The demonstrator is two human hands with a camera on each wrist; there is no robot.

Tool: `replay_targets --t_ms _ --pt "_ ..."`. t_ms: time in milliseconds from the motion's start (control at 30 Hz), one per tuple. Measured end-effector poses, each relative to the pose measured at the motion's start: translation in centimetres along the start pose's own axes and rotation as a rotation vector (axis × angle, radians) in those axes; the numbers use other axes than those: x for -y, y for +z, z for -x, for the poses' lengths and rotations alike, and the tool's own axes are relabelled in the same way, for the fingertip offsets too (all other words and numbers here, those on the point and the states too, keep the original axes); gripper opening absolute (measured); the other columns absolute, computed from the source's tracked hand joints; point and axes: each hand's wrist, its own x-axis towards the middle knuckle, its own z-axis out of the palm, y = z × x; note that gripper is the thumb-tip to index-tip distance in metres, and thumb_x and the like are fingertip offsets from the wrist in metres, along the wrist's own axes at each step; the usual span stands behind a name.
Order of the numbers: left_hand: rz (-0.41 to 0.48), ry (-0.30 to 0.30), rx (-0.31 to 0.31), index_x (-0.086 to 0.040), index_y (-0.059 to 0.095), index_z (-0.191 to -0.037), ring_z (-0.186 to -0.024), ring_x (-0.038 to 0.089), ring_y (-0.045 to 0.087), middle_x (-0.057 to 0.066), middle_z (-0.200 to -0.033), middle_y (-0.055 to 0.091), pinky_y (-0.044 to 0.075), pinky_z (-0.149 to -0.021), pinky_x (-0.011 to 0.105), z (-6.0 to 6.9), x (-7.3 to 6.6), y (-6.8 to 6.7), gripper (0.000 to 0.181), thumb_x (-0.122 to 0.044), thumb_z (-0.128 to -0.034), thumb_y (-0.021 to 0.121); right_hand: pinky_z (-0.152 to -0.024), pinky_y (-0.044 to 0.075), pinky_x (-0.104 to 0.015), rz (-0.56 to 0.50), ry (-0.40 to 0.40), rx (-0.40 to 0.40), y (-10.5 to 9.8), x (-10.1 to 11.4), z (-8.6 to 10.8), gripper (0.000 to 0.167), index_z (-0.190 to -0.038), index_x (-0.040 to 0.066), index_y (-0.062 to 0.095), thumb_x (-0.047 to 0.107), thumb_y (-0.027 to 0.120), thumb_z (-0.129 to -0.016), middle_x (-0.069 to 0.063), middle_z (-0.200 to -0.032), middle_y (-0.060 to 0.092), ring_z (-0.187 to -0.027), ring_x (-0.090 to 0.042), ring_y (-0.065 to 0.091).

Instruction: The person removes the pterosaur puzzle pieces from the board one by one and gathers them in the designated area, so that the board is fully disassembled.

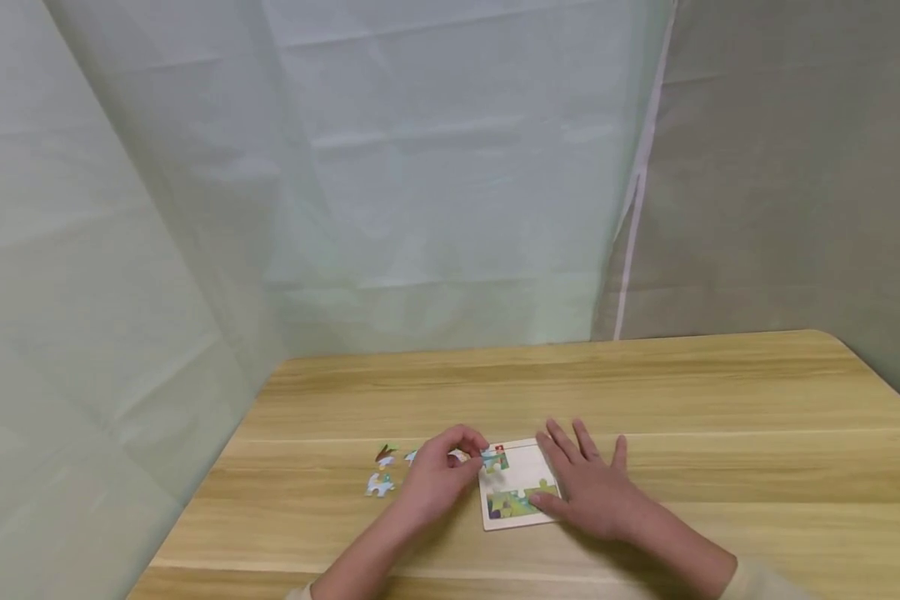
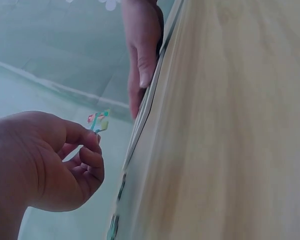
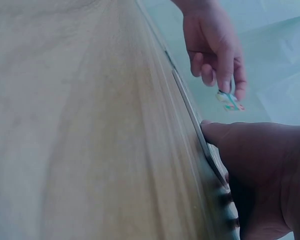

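Observation:
Thumb and fingers of the left hand (image 1: 438, 479) pinch a puzzle piece (image 1: 496, 460) with a red spot, above the upper left of a puzzle tray (image 1: 494, 525). In the left wrist view the piece (image 2: 98, 120) stands clear of the table at the fingertips of the left hand (image 2: 52, 160). The right hand (image 1: 592, 492) rests with spread fingers on the tray's right side. Joined green pieces (image 1: 504, 504) fill the tray's lower part, the thumb touching their right end. The right wrist view shows the right hand (image 3: 260, 165) against the tray's edge.
Left of the tray, several loose pieces lie on the wooden table (image 1: 307, 500), among them a brown one (image 1: 386, 455) and a light blue one (image 1: 379, 484); some are partly hidden behind the left hand. Pale cloth (image 1: 450, 167) hangs behind the table.

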Motion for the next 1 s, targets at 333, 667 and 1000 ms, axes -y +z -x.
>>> replay_targets --t_ms 333,667,1000 --pt "-0.124 -0.03 -0.005 -0.012 0.07 -0.1 -0.073 0.015 0.059 -0.001 -0.091 0.065 0.049 -0.07 0.027 1.1 1.9 -3.0 0.013 -0.004 -0.089 0.068 -0.099 -0.004 -0.084 0.01 0.006 0.028 -0.5 0.2 0.1 0.089 -0.16 0.01 0.028 0.068 0.05 -0.095 -0.009 -0.167 0.018 -0.152 -0.042 0.008" --pt "-0.213 -0.051 0.089 -0.012 0.071 -0.097 -0.077 0.017 0.055 -0.004 -0.086 0.064 0.046 -0.067 0.028 1.7 2.6 -4.8 0.011 -0.005 -0.088 0.072 -0.1 -0.003 -0.084 0.01 0.006 0.018 -0.4 0.1 0.2 0.089 -0.16 0.009 0.027 0.067 0.05 -0.096 -0.01 -0.167 0.018 -0.152 -0.042 0.008" --pt "-0.251 -0.037 0.141 -0.011 0.074 -0.096 -0.08 0.016 0.056 -0.005 -0.085 0.065 0.047 -0.07 0.028 1.8 3.0 -4.8 0.012 -0.001 -0.0884 0.071 -0.1 -0.002 -0.084 0.032 0.007 0.012 -0.2 0.1 0.1 0.09 -0.159 0.008 0.028 0.067 0.05 -0.096 -0.01 -0.167 0.018 -0.151 -0.042 0.009"
